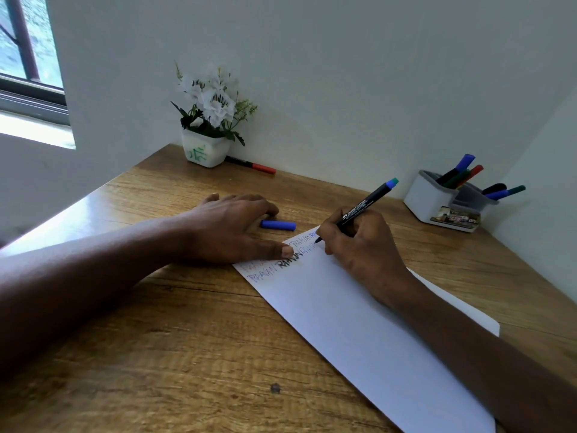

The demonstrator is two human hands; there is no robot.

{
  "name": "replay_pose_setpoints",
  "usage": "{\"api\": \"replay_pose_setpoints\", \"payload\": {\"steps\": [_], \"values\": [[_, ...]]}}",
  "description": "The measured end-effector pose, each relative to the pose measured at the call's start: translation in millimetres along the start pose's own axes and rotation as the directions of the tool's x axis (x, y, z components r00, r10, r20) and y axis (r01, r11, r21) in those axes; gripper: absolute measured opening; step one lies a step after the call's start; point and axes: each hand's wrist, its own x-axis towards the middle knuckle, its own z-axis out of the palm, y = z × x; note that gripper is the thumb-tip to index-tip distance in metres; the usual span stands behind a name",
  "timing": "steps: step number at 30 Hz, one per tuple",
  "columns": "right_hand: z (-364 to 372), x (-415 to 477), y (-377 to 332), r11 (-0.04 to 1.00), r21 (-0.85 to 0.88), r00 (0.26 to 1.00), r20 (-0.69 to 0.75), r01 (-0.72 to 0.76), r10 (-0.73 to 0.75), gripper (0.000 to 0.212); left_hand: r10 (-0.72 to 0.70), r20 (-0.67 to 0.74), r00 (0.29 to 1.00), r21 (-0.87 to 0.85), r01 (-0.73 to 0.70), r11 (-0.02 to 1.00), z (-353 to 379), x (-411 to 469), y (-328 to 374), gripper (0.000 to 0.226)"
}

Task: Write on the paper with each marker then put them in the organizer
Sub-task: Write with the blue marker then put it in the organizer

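Note:
A white sheet of paper (359, 323) lies slantwise on the wooden desk (156, 339), with several coloured words written along its top edge. My right hand (359, 242) grips an uncapped black-barrelled blue marker (362, 207), its tip touching the paper's upper corner. My left hand (231, 226) lies flat, its thumb pressing the paper's top left corner. The marker's blue cap (278, 225) lies on the desk just beyond my left fingers. A white and grey organizer (437, 201) at the far right holds several markers. A red marker (251, 165) lies by the flower pot.
A white pot of artificial white flowers (206, 132) stands at the back of the desk against the wall. Walls close the desk off behind and at the right. A window is at the upper left.

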Motion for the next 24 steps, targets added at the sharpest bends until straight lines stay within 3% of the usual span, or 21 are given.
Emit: {"api": "replay_pose_setpoints", "payload": {"steps": [9, 13, 16, 20, 24], "values": [[0, 1, 1, 0.999, -0.054, 1.000, -0.022, -0.001, -0.001, 0.018, 0.005, -0.008, 1.000, 0.007, -0.005, 1.000, 2, 4, -3, 0.089], [0, 0, 0, 0.998, 0.037, 0.999, -0.025, -0.045, 0.046, 0.018, 0.012, -0.017, 1.000, 0.002, -0.012, 1.000, 3, 5, -5, 0.091], [-4, 4, 1, 0.955, 0.240, 0.981, -0.043, -0.173, 0.188, 0.021, 0.017, -0.064, 0.998, -0.044, -0.020, 0.999, 5, 5, -8, 0.093], [-14, 3, -2, 0.868, 0.452, 0.979, 0.102, -0.205, 0.177, 0.015, 0.016, -0.240, 0.971, -0.074, -0.034, 0.997, 8, 5, -11, 0.059], [-20, 2, 1, 0.854, 0.483, 0.976, 0.184, -0.194, 0.118, 0.024, 0.024, -0.350, 0.936, -0.002, -0.027, 1.000, 9, 6, -8, 0.036]]}}
